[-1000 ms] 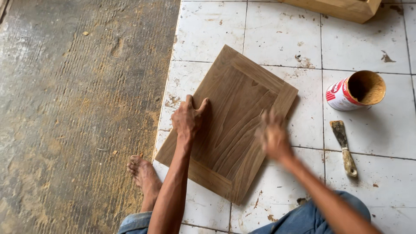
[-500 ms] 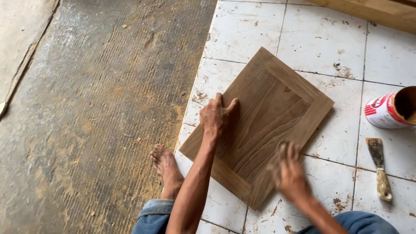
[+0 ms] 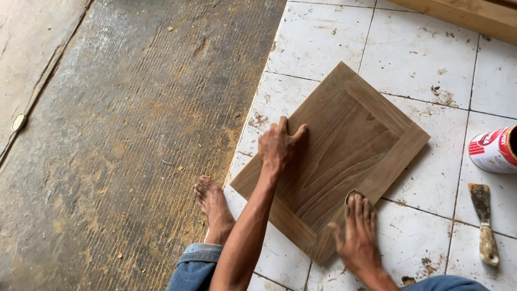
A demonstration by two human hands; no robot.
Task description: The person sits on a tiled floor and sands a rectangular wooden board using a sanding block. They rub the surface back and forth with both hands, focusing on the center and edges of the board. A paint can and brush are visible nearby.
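Observation:
A square wooden panel (image 3: pixel 344 145) with a raised frame lies flat on white floor tiles, turned like a diamond. My left hand (image 3: pixel 277 143) rests flat on its left part, fingers spread, pressing it down. My right hand (image 3: pixel 358 234) presses a small piece of sandpaper (image 3: pixel 353 195) against the panel's lower right frame edge; most of the paper is hidden under my fingers.
A red and white tin (image 3: pixel 493 151) stands at the right edge, with a putty knife (image 3: pixel 483 221) on the tile below it. My bare left foot (image 3: pixel 212 207) sits on the rough concrete floor (image 3: pixel 124 134). A wooden beam (image 3: pixel 468 16) lies at top right.
The view has shifted, so the panel and tin now sit further right. My right hand has moved down along the panel's lower right edge. My left hand stays planted on the panel.

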